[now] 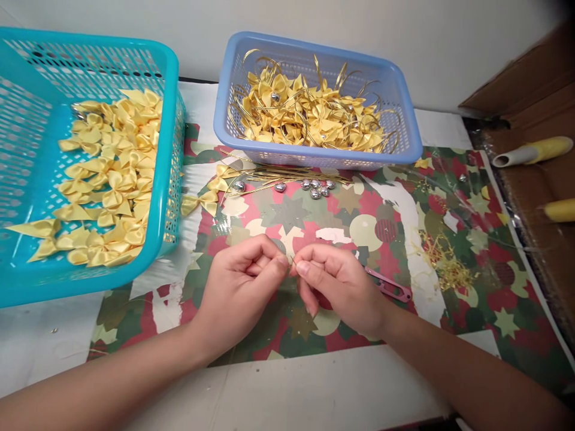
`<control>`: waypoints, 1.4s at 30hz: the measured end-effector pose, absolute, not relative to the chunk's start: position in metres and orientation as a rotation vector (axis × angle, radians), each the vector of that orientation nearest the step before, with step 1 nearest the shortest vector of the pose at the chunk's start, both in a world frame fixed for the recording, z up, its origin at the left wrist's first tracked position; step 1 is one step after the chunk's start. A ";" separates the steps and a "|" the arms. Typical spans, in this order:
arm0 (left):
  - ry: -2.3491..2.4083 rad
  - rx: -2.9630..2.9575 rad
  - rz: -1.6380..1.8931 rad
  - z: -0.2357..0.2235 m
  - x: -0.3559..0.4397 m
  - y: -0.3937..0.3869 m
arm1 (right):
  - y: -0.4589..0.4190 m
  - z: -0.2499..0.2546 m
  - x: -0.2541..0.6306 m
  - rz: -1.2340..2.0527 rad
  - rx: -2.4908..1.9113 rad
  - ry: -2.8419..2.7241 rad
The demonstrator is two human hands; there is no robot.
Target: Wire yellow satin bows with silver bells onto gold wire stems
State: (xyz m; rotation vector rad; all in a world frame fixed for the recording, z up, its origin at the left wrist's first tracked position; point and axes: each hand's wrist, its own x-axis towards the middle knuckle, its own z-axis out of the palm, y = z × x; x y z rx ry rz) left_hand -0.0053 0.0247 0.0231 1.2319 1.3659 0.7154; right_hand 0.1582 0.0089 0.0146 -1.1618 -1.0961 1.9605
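Head view showed a thin strand (293, 261), too fine to identify, in the narrow gap between the two hands' fingertips. Silver beads (316, 187) and gold wires (269, 175) lay beyond them on the table, in front of the blue basket (314, 157). The left hand (245, 284) was pinched closed on the strand, its other fingers curled; the right hand (339, 284) pinched it too, lower fingers looser. Both forearms angled inward, knuckles up, near pink snips (405, 294) at the right.
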 end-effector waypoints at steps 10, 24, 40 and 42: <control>1.348 1.215 0.731 0.022 -0.005 0.025 | 0.009 0.015 0.158 1.956 -1.161 -1.094; 1.382 1.227 0.717 0.023 -0.005 0.025 | 0.009 0.014 0.158 1.963 -1.145 -1.081; 1.396 1.217 0.714 0.026 -0.005 0.025 | 0.008 0.013 0.158 1.956 -1.144 -1.086; 1.384 1.215 0.715 0.027 -0.005 0.025 | 0.008 0.013 0.158 1.953 -1.144 -1.086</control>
